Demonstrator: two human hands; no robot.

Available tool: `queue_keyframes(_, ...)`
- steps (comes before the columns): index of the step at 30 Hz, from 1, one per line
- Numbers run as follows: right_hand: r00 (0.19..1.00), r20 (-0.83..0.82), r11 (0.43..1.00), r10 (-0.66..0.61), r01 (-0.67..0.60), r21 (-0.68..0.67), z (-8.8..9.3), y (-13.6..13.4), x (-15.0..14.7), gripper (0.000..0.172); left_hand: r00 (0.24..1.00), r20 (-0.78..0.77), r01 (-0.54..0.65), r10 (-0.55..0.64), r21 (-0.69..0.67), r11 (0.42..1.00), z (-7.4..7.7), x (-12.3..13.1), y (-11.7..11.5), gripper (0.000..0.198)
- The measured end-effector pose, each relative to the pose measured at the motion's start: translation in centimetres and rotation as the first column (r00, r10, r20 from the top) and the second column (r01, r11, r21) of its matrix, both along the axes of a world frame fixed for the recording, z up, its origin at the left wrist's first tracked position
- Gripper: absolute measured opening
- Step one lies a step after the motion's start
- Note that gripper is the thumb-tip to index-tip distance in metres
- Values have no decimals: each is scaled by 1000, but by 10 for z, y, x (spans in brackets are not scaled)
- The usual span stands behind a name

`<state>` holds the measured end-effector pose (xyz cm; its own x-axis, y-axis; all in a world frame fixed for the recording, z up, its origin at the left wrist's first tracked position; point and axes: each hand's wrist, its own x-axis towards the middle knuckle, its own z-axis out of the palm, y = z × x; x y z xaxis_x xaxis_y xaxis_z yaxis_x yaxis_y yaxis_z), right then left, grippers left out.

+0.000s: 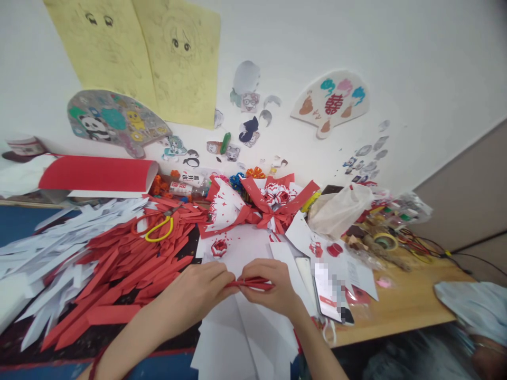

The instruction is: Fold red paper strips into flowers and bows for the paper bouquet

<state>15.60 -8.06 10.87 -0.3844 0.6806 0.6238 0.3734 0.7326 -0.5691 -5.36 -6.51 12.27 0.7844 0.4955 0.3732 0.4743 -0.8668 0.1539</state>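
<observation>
Between both hands runs a folded red paper strip (259, 285), held over white paper sheets (237, 327). My left hand (202, 287) pinches its left end with fingers closed. Around the right part of the strip my right hand (269, 285) is closed, thumb below and fingers above. Just beyond the hands lies a small red and white paper flower (219, 247). To the left spreads a large heap of red paper strips (130, 258), with white paper strips (59, 248) beside it. Scissors with red and yellow handles (158, 227) rest on the red heap.
A red and white paper bouquet (277, 203) stands against the wall. Rolled red paper (99, 173) lies back left. On the right are a phone (330, 295), a cream cloth bag (340, 211), a tape roll (385, 241) and cables. Another person's arm (489, 351) shows at lower right.
</observation>
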Motion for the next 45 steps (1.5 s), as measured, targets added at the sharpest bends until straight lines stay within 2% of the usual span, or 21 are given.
queue_keyframes(4,1000,10,1000,-6,6,-4,8,-2,1,4,1000,-16,11,-11,-7,1000,4,-2,-1,33)
queue_keyframes(10,996,92,998,2,-8,70,19,-1,4,8,995,-74,63,-62,11,998,11,-4,5,30)
queue_keyframes(13,996,88,998,0,-6,69,17,0,5,8,996,-70,53,-52,18,998,12,-3,6,31)
queue_keyframes(22,997,-60,999,-37,37,-4,1,-1,2,6,1000,-24,18,-18,12,1000,14,-2,2,34)
queue_keyframes(26,999,-24,1000,-23,23,-7,4,-1,3,8,1000,-7,24,-24,12,1000,15,-2,2,32)
queue_keyframes(29,1000,15,1000,-6,6,-28,5,0,5,9,1000,26,18,-17,-29,999,12,-2,3,31)
queue_keyframes(32,999,41,998,22,-20,-64,4,3,9,11,997,72,8,4,-170,985,10,-3,3,29)
queue_keyframes(34,995,59,994,79,-75,-74,4,8,12,12,991,130,38,5,-327,944,10,-4,3,27)
queue_keyframes(36,987,83,989,141,-136,-62,3,13,15,12,981,193,87,9,-485,870,9,-4,3,28)
queue_keyframes(38,977,132,985,168,-164,-46,2,19,17,10,976,219,136,7,-633,762,6,-3,4,30)
queue_keyframes(41,963,225,989,150,-146,-30,1,25,18,8,967,247,174,64,-821,544,-6,2,6,28)
queue_keyframes(43,971,233,999,50,-48,-17,0,25,18,20,932,296,189,208,-888,419,-18,6,8,28)
queue_keyframes(44,977,214,999,-21,26,-19,-1,24,17,33,906,318,197,278,-900,388,-25,7,9,28)
queue_keyframes(45,978,189,995,-92,99,-29,-2,22,16,50,881,332,192,338,-902,386,-30,9,9,29)
